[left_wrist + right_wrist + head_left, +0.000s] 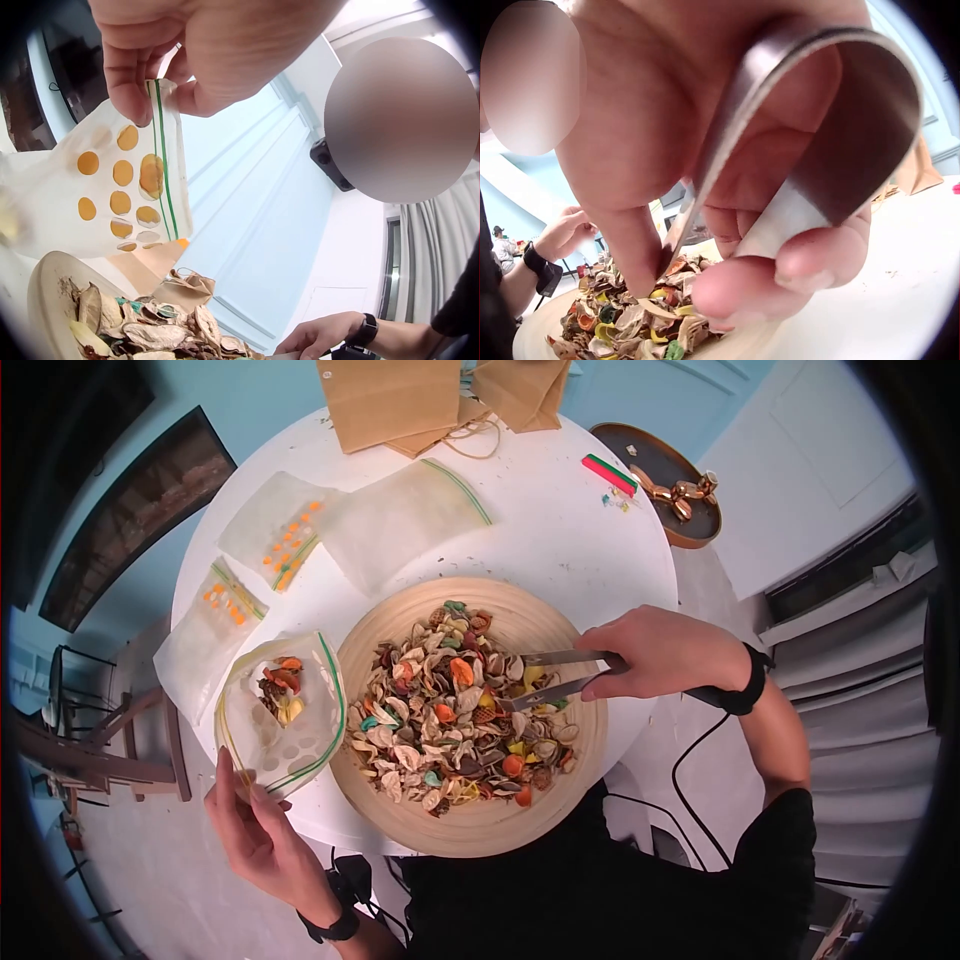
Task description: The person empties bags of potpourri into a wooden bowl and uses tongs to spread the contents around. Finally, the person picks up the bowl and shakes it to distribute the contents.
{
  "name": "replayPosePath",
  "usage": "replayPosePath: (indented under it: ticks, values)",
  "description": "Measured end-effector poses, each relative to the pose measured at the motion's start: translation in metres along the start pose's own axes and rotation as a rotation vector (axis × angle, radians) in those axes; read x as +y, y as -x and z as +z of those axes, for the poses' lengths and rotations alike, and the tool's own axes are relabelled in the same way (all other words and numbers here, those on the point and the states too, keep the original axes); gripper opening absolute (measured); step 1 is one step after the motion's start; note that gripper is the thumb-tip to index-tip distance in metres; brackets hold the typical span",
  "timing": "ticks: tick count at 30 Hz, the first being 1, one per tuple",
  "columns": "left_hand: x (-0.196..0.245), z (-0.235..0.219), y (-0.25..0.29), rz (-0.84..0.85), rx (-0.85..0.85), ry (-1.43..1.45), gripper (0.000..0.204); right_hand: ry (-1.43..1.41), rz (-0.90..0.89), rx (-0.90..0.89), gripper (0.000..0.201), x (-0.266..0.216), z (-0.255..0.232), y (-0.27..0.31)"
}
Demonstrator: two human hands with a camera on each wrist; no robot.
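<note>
My left hand pinches the zip edge of a clear dotted zip bag between thumb and fingers, as the left wrist view shows. Inside the bag lie a few potpourri pieces, orange, brown and yellow. To its right stands a round wooden bowl heaped with dried potpourri, mostly pale petals with orange, yellow and green bits. Over the bowl's right side, my right hand grips metal tongs. The tongs' arms are spread, their tips down at the potpourri. Their curved bend fills the right wrist view.
Behind the bowl on the white round table lie more zip bags, some with orange dots. Brown paper bags stand at the back. A red and green strip lies near a tray holding a shiny balloon-dog figure.
</note>
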State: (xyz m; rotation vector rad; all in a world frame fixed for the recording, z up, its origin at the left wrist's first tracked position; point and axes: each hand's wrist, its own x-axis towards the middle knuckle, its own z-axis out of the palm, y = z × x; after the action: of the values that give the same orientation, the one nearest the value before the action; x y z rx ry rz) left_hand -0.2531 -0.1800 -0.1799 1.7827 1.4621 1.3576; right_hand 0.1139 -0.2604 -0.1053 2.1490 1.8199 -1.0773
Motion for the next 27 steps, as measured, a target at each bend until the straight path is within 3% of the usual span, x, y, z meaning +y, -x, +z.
replayPosePath:
  ticks: [6, 16, 21, 27]
  values:
    - [-0.001, -0.001, 0.002, -0.033, 0.004, 0.020, 0.040, 0.104, -0.148, 0.132, 0.041, 0.016, 0.018, -0.007]
    - [0.005, 0.004, 0.005, -0.002, 0.004, 0.019, 0.040, 0.026, -0.035, -0.006, 0.050, 0.009, 0.013, 0.012]
    - [0.001, -0.001, 0.005, -0.011, 0.006, 0.006, 0.039, 0.158, -0.183, 0.168, 0.040, 0.016, 0.032, 0.012]
    - [0.006, 0.003, 0.006, -0.036, 0.002, -0.008, 0.039, 0.123, -0.191, 0.113, 0.034, 0.013, 0.034, 0.008]
